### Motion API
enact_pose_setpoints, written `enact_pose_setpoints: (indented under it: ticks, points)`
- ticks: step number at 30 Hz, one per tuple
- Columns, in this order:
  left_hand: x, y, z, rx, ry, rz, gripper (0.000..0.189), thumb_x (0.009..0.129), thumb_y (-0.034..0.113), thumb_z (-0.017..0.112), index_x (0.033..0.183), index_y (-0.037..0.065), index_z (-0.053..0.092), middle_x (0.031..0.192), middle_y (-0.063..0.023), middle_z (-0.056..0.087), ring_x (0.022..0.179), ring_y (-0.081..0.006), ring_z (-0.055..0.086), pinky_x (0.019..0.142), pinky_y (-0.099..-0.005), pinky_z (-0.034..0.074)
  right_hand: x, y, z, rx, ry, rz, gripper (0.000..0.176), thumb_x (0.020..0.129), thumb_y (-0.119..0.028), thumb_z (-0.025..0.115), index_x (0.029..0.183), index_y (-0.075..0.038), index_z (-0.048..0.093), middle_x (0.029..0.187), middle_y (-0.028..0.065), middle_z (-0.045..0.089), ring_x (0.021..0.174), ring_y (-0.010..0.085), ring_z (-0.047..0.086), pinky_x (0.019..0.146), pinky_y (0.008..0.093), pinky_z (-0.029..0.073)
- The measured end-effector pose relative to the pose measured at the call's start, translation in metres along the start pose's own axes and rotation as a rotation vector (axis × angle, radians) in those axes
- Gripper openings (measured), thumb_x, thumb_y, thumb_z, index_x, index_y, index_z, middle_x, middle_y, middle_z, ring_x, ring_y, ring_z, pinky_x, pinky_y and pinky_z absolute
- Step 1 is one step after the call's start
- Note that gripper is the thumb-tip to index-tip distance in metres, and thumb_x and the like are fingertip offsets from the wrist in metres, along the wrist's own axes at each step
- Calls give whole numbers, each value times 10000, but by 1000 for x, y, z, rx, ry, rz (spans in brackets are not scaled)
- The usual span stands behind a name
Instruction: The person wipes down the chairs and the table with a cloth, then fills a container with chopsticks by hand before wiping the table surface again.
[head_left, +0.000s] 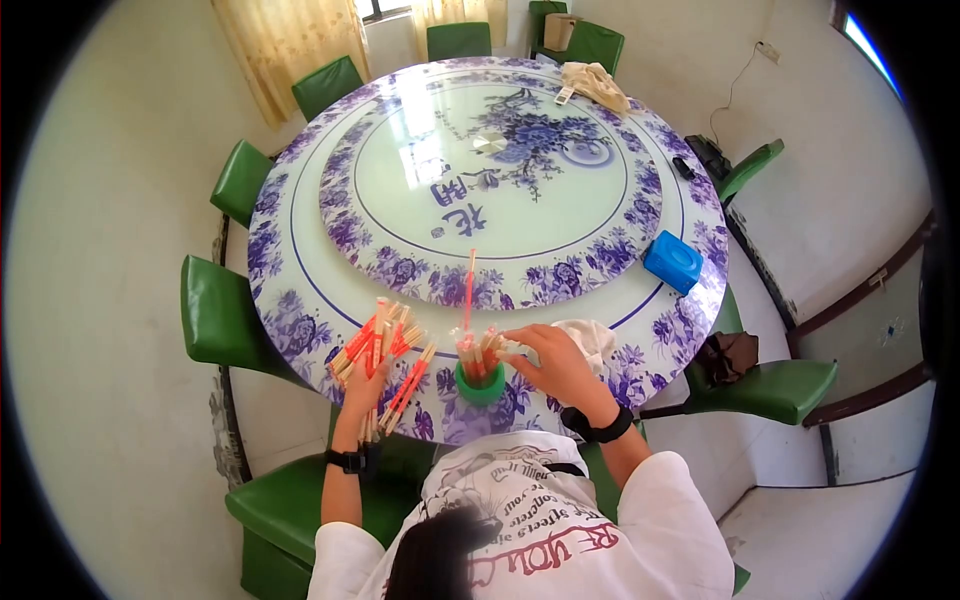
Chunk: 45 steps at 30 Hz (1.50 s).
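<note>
My left hand (366, 388) is closed around several paper-wrapped chopsticks (378, 335) with red and white sleeves, at the near edge of the round table. More wrapped chopsticks (408, 385) lie loose beside it. To their right stands a green cup (480, 388) packed with upright wrapped chopsticks (478, 358), one of them rising well above the others. My right hand (552, 362) comes in from the right, its fingers closed at the tops of the chopsticks in the cup. The exact fingertip contact is partly hidden. A crumpled white cloth (590, 342) lies behind my right hand.
The round table (300, 290) with purple flowers carries a raised turntable (400, 215). A blue box (673, 262) sits at the right, a beige cloth (595, 86) at the far side. Green chairs (225, 315) surround the table; a brown bag (730, 355) rests on one.
</note>
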<state>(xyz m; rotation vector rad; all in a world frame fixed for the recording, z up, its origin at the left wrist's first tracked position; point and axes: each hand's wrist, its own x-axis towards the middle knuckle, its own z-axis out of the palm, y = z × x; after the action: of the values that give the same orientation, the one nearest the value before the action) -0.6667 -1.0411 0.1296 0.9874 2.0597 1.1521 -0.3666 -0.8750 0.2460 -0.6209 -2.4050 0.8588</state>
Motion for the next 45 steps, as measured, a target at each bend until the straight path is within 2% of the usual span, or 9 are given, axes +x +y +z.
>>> enact_pose_setpoints:
  ticks: [6,13,16,25,27,31,38,40,45]
  points:
    - [-20,56,13,-582,97,254,287,995,292,456,1093,26,504,684,11,471,538,-57,440,494,-223,383,0,-18,-5,161,60,-72,301,806,-86,660,1102,-45,618,1033,129,629,938,301,599,811,362,480]
    - [-42,119,62,-507,-51,608,276,887,204,616,1054,19,498,772,-29,548,656,-112,530,612,-260,445,14,-50,9,393,-83,-272,713,827,-181,645,1433,-46,294,1381,158,417,1138,293,511,952,351,401]
    - [-39,142,92,-760,-93,655,213,878,173,607,987,12,520,759,-35,544,677,-119,529,630,-269,441,18,-54,13,594,-79,-230,658,881,-226,593,1432,-33,289,1428,136,391,1305,270,393,1081,394,286]
    - [-2,90,154,-983,-241,599,219,909,126,565,789,47,399,760,-60,517,703,-159,509,662,-270,394,-5,-9,16,680,104,-108,503,967,-291,439,1385,-21,363,1359,134,460,1251,251,446,1041,385,344]
    - [23,13,184,-632,-125,703,200,900,143,594,880,22,436,826,-61,528,729,-154,534,678,-277,440,-11,0,15,719,104,-93,505,962,-284,447,1384,-18,364,1359,133,459,1248,249,448,1038,390,351]
    - [3,39,174,-157,129,692,185,881,107,609,971,-6,495,933,-85,567,807,-187,571,699,-299,455,-16,10,19,750,88,-72,519,933,-214,495,1390,-11,354,1379,138,436,1254,250,441,1042,398,350]
    - [-11,49,155,-96,-120,622,474,781,107,694,1172,-5,451,1096,-187,532,1021,-366,499,863,-439,389,10,-20,34,464,199,-201,572,895,-175,558,1399,-31,329,1408,165,398,1306,283,391,1053,434,333]
    - [-19,78,138,100,-66,810,563,772,113,704,1246,-10,425,1145,-204,512,1065,-388,482,902,-450,381,22,-15,45,249,244,-358,532,858,-132,587,1347,-27,405,1384,166,423,1257,303,440,1029,428,368]
    - [-35,64,132,36,155,756,553,773,91,679,1248,-30,422,1236,-222,446,1131,-378,443,957,-444,365,22,20,87,-57,132,-455,393,809,-116,630,1190,-53,559,1265,123,537,1161,297,525,962,432,435]
